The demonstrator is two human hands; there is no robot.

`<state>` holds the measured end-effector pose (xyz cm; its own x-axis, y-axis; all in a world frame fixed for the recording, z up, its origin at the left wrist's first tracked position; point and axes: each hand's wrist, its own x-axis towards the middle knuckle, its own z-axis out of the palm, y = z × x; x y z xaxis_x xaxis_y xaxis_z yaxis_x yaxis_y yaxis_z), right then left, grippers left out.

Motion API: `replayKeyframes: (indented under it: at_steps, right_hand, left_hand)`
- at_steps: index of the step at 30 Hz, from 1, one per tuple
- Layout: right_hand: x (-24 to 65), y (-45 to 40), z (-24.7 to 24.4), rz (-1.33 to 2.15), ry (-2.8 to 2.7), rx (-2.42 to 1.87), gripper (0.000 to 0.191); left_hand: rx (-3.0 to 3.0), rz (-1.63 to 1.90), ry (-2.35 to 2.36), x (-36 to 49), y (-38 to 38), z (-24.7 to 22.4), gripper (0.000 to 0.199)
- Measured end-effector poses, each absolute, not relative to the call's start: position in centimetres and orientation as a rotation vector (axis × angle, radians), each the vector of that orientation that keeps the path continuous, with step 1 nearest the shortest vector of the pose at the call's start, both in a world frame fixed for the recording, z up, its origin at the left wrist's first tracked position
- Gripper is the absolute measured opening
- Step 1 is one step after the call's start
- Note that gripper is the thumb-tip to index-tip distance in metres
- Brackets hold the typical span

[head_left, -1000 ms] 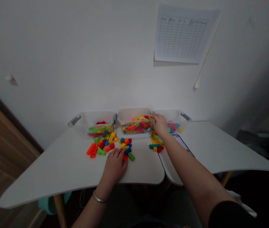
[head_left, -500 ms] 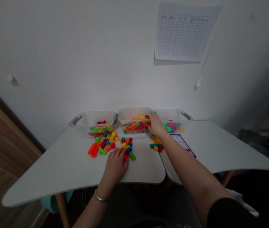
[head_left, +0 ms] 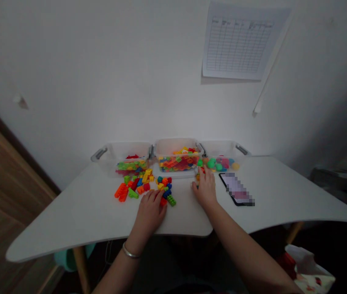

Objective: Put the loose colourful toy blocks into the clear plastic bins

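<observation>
My left hand [head_left: 151, 208] lies palm down on the near side of a cluster of toy building blocks, its fingers loosely stretched against a red block [head_left: 163, 201]. A green studded block [head_left: 171, 200] and a blue block [head_left: 167, 193] sit just beyond its fingertips. Over a smaller pile on the right is my right hand [head_left: 205, 188], thumb apart from its fingers. It covers most of that pile; bits of red and yellow blocks [head_left: 198, 174] show around the fingertips. Left of both hands spreads a loose heap with an orange block [head_left: 121, 192] and a yellow block [head_left: 146, 175].
Three clear plastic bins stand along the wall: the left bin [head_left: 124, 151], the middle bin [head_left: 177, 147] and the right bin [head_left: 225, 149], each holding colourful pieces. A phone [head_left: 233, 185] lies right of my right hand on the white table [head_left: 84, 216].
My right hand has come back from the middle bin's right edge, down and nearer, onto the small right pile. The left hand has stayed in place.
</observation>
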<state>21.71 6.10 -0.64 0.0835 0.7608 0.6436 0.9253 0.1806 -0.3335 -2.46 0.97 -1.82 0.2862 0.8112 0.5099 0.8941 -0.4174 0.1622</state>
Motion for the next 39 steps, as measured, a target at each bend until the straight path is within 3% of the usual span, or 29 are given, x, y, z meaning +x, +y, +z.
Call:
replayKeyframes:
  at_steps: [7, 21, 31, 39]
  right_hand:
    - [22.4, 5.4, -2.5, -0.241, -1.678, -1.689, 0.056]
    - [22.3, 5.1, -1.4, -0.123, -1.972, -1.551, 0.019]
    - [22.2, 5.6, -1.7, 0.076, -2.116, -1.055, 0.021]
    - [22.3, 6.1, -1.2, 0.055, -1.802, -1.165, 0.022]
  left_hand:
    - [-2.395, -0.804, -1.609, -2.4, 0.9, -1.7, 0.044]
    - [-2.407, -0.772, -1.603, -2.5, 0.9, -1.5, 0.046]
    - [-2.403, -0.752, -1.620, -2.3, 0.7, -1.2, 0.044]
    - [-2.387, -0.803, -1.591, -2.4, 1.0, -1.7, 0.043]
